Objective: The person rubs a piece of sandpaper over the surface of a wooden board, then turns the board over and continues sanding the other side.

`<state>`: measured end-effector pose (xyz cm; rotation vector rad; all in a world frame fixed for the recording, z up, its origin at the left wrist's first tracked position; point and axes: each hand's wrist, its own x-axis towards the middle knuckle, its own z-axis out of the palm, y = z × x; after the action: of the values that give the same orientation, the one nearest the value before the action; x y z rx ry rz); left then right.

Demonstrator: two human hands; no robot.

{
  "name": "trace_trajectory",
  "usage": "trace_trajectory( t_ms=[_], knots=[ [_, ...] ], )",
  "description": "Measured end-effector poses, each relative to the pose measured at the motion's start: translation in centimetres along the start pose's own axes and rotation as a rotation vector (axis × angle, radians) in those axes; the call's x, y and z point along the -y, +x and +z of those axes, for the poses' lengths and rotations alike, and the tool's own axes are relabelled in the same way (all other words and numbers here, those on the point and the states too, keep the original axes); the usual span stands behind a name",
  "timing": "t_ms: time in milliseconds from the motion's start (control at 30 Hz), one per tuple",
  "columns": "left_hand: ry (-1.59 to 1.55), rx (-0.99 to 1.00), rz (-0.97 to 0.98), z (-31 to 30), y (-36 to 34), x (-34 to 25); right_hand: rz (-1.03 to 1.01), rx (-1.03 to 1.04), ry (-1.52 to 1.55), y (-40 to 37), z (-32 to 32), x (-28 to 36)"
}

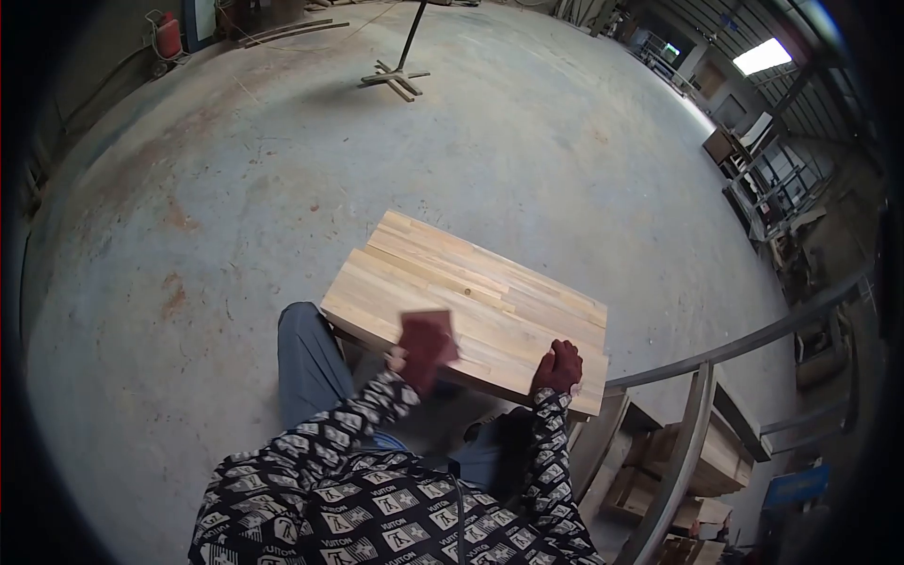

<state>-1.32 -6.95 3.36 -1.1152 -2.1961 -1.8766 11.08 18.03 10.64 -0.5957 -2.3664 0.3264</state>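
A light wooden panel (471, 301), made of joined strips with a small dark knot near its middle, lies across in front of my legs. My left hand (424, 353), partly blurred, is closed on a reddish-brown sheet (428, 325) that looks like sandpaper, over the panel's near left part. The fingers are partly hidden by the sheet. My right hand (558, 367) rests on the panel's near right part, its fingers bent and close together over the wood, with nothing visible in it.
A metal rail frame (697, 424) curves along the right, with stacked wooden pieces (702, 457) below it. A stand with a crossed wooden base (395, 80) is ahead. A red cylinder (168, 38) on a cart stands at the far left.
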Motion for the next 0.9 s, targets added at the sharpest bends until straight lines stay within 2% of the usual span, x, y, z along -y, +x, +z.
trace_trajectory(
  t_ms=[33,67,100,133,167,200,233,300,367,433,533,600,633,733,800,867,900],
  knots=[
    [0.648,0.214,0.042,-5.7,3.1,-2.6,-0.009,-0.015,0.003,0.1,0.0,0.2],
    [0.766,0.062,0.08,-7.3,3.5,0.8,0.004,-0.013,0.01,0.1,-0.1,0.3],
    [1.125,0.285,-0.227,-9.6,5.5,2.0,0.005,0.002,0.004,0.2,-0.2,0.3],
    [1.199,0.183,-0.432,-11.6,6.2,4.2,0.004,0.017,-0.003,0.3,-0.2,0.2],
    [1.132,0.026,-0.315,-14.0,5.3,5.8,-0.007,-0.018,0.01,0.2,0.0,0.1],
    [1.303,-0.25,-0.096,-15.0,4.3,8.0,-0.002,-0.02,0.016,0.1,0.0,0.0],
    [1.311,-0.25,-0.093,-13.5,3.7,11.6,-0.002,-0.014,0.017,0.1,-0.1,-0.1],
    [0.98,-0.515,-0.217,-10.0,2.6,18.1,-0.005,-0.005,0.021,0.3,-0.1,0.0],
    [1.059,-0.172,-0.248,-6.4,4.3,7.8,0.002,-0.002,0.012,0.1,-0.3,0.5],
    [0.931,-0.01,-0.159,-1.5,4.6,2.5,0.006,0.012,-0.005,0.0,-0.3,0.2],
    [0.635,-0.015,0.199,4.2,2.2,-1.9,-0.025,-0.009,0.008,-0.1,0.2,-0.3],
    [0.632,0.037,0.393,5.4,1.2,-2.1,-0.033,-0.017,-0.004,0.0,0.1,-0.2],
    [0.626,0.036,0.394,5.7,1.5,-1.5,-0.032,-0.008,0.0,0.1,0.1,-0.2],
    [0.883,0.515,-0.305,2.4,5.1,-1.0,-0.015,-0.013,0.018,0.3,-0.2,0.4],
    [0.99,0.448,-0.244,-4.1,6.5,4.3,-0.036,-0.045,0.053,0.3,-0.1,0.4],
    [1.163,0.28,-0.412,-10.4,8.4,3.3,-0.016,-0.053,0.055,0.5,-0.3,0.7],
    [1.205,0.151,-0.39,-12.6,8.3,4.7,-0.004,-0.056,0.056,0.6,-0.5,0.9]
  ],
)
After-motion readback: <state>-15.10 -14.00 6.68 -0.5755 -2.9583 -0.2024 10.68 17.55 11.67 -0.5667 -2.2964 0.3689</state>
